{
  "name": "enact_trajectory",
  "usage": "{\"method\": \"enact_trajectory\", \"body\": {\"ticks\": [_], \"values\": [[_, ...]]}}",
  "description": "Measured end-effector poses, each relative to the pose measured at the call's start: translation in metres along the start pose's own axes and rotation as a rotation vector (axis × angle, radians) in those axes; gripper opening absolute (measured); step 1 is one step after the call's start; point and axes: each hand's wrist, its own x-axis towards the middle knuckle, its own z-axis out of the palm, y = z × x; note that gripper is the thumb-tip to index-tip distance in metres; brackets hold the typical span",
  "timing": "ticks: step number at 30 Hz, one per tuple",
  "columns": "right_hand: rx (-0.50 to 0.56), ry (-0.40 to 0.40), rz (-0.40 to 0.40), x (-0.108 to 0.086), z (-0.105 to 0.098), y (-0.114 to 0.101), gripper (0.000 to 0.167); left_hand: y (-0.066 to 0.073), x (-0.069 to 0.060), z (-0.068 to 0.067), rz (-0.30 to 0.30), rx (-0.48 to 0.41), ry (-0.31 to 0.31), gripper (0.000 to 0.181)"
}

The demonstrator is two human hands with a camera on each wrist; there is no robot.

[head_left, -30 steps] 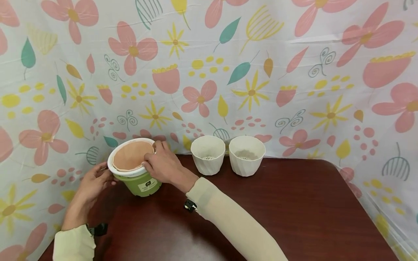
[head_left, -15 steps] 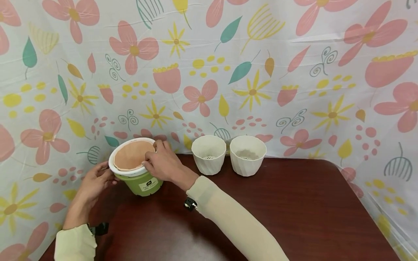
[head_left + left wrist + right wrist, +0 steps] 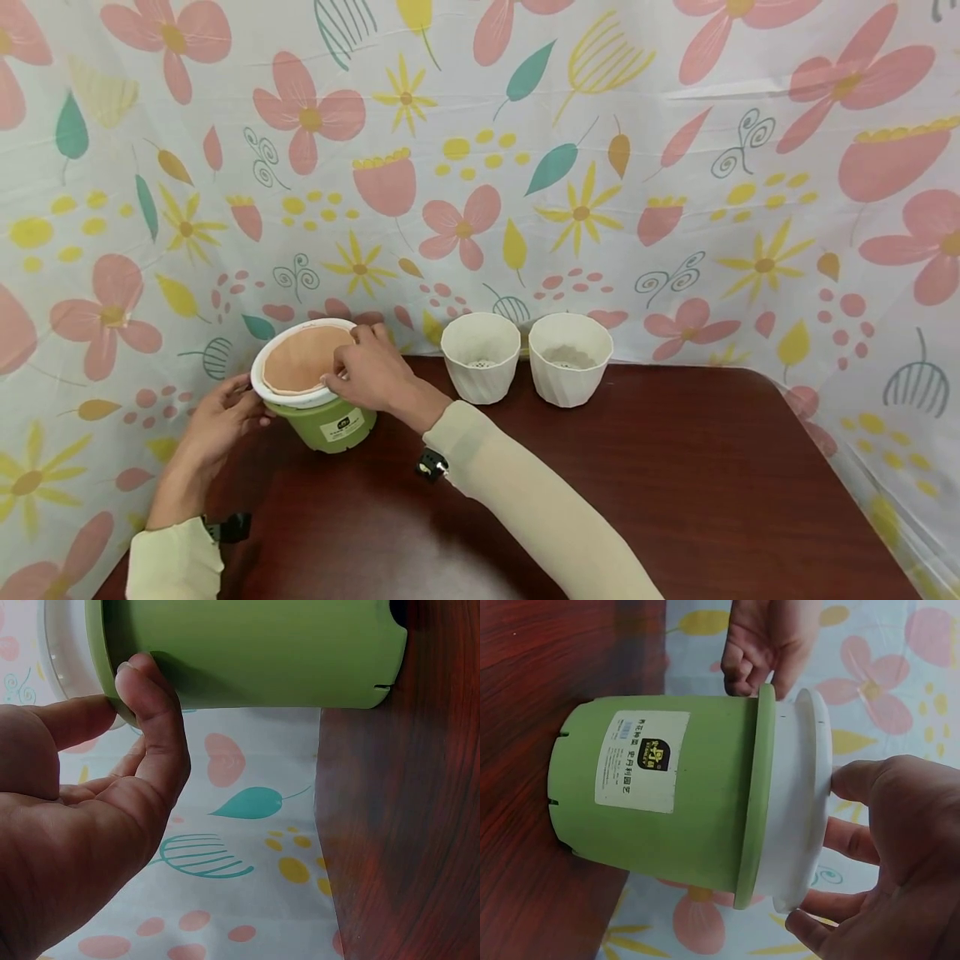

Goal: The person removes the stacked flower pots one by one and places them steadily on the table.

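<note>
One green pot (image 3: 313,423) stands mouth up, long axis vertical, white pot (image 3: 787,795) inside.

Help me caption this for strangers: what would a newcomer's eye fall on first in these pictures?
Probably the flowered cloth filling the background. Next, on the left of the dark red table, the green pot with a white pot set in it, peach-coloured inside, the left hand at the green rim and the right hand at the white one. Then the two cream pots, side by side near the table's back edge.
</note>
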Motion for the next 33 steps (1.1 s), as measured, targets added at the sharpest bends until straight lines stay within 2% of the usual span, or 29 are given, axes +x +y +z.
{"method": "enact_trajectory", "body": {"ticks": [8, 19, 25, 33], "values": [[0.043, -0.023, 0.018, 0.0008, 0.0034, 0.0033, 0.029, -0.0025, -0.0016, 0.0031, -0.011, -0.015, -0.001, 0.069], [0.164, -0.024, 0.058, 0.0008, 0.0046, 0.0056, 0.027, 0.0009, 0.0012, 0.0012, -0.029, 0.005, 0.011, 0.071], [0.149, -0.007, 0.037, 0.0024, 0.0034, 0.0068, 0.028, 0.0036, 0.0030, 0.0020, -0.019, 0.008, 0.018, 0.067], [0.144, -0.019, 0.025, 0.0021, 0.0041, 0.0068, 0.028, 0.0029, -0.0008, 0.0012, -0.011, -0.008, 0.010, 0.070]]}}
